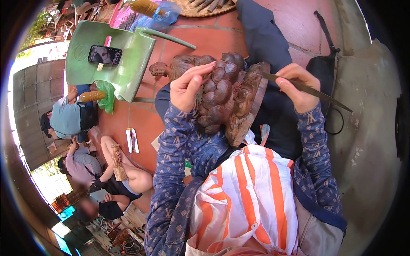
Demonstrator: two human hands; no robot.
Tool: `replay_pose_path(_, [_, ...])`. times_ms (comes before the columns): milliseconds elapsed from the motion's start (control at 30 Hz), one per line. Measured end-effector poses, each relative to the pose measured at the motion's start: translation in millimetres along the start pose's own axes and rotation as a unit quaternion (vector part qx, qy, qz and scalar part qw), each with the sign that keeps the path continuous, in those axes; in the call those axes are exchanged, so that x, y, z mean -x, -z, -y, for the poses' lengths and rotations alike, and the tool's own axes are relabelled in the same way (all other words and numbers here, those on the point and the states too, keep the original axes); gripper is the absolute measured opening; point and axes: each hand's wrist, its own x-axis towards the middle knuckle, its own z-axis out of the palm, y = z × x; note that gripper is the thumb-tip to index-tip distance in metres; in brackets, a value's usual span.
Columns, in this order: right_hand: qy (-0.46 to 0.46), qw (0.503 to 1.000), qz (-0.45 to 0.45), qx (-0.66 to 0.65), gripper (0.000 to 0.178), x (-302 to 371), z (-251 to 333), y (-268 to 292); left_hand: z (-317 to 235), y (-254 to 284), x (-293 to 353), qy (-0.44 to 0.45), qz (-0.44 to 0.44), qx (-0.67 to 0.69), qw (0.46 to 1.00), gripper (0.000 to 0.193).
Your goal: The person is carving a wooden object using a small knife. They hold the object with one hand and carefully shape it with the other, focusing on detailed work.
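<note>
A dark brown wood carving (218, 91) lies across my lap, with rounded, clustered lumps in the middle and a small carved head at its left end. Its flat base edge faces right. My left hand (186, 88) rests against the carving's left side, fingers stretched out and thumb apart, not wrapped round it. In my right hand (300, 88) is a long, thin, dark file (322, 96), pinched between thumb and fingers. One end of the file reaches the carving's upper right edge, and its pointed end sticks out to the right.
A green plastic chair (128, 47) bearing a phone (105, 55) stands at the upper left. Beyond it lies a woven tray (183, 9) of tools on red floor tiles. Other people sit at left, one with a pale wooden carving (118, 164). A grey surface (367, 128) lies right.
</note>
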Motion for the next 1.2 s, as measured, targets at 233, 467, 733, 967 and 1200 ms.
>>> replay_pose_path(233, [-0.017,0.996,0.032,-0.082,0.014,16,11,-4,-8,0,13,-0.098,0.132,-0.298,0.940,0.084])
replay_pose_path(467, [0.223,0.947,0.105,0.207,0.016,19,21,-33,-7,-13,7,-0.103,0.130,-0.353,0.921,0.085])
replay_pose_path(733, [0.222,0.945,0.095,0.221,0.011,22,5,-58,-1,-6,-5,-0.132,0.161,-0.351,0.913,0.074])
replay_pose_path(967, [0.167,0.964,0.085,0.188,0.011,20,12,-56,0,-18,-4,-0.127,0.109,-0.332,0.928,0.060])
replay_pose_path(1200, [0.176,0.954,0.125,0.209,0.011,15,18,-51,-5,-14,-4,-0.127,0.132,-0.338,0.923,0.063])
